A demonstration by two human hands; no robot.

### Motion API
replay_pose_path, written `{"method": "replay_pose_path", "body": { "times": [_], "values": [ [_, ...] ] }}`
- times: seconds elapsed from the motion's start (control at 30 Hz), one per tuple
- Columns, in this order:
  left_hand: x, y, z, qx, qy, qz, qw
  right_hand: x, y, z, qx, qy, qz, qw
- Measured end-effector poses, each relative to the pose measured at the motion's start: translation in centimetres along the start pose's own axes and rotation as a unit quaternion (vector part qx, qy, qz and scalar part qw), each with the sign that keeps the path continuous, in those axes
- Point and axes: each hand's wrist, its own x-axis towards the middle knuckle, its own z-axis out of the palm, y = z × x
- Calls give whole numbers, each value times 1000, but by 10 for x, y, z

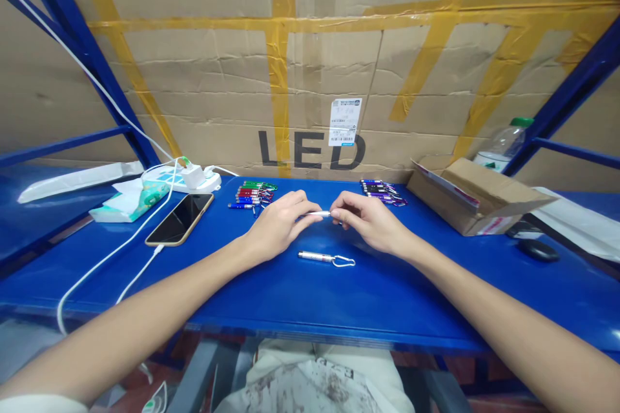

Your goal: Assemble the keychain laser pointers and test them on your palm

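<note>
Between the fingers of both hands is a slim silver keychain flashlight [320, 213], held level above the table. My left hand [276, 224] pinches its left end. My right hand [371, 218] closes round the other end, and the fingers partly hide it. Just below the hands, a second silver keychain flashlight [316, 257] lies on the blue table with its silver carabiner [343, 262] to the right. Behind my left hand is a row of green, red and blue keychain flashlights [247, 196]. Blue, black and purple ones [375, 188] lie in another row behind my right hand.
A charging phone [180, 219], tissue pack [130, 201] and power strip [194, 179] with white cables sit at left. To the right are an open cardboard box [477, 197], a black mouse [537, 250] and a bottle [504, 145]. A taped carton [310, 64] stands behind the table.
</note>
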Motion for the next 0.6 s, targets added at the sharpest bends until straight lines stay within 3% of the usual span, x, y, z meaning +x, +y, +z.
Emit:
{"method": "replay_pose_path", "body": {
  "times": [0.2,0.3,0.47,0.6],
  "values": [
    [1,1,1,-48,-18,-70,996,-4,2,-1,-146,-7,-74,987],
    [0,2,1,-65,-24,-64,996,-5,-2,0,-153,-8,-69,986],
    [-2,3,0,10,-16,28,999,-4,-9,2,16,-57,55,997],
    [0,3,-3,92,-23,85,992,0,-12,-1,217,-109,170,955]
  ]
}}
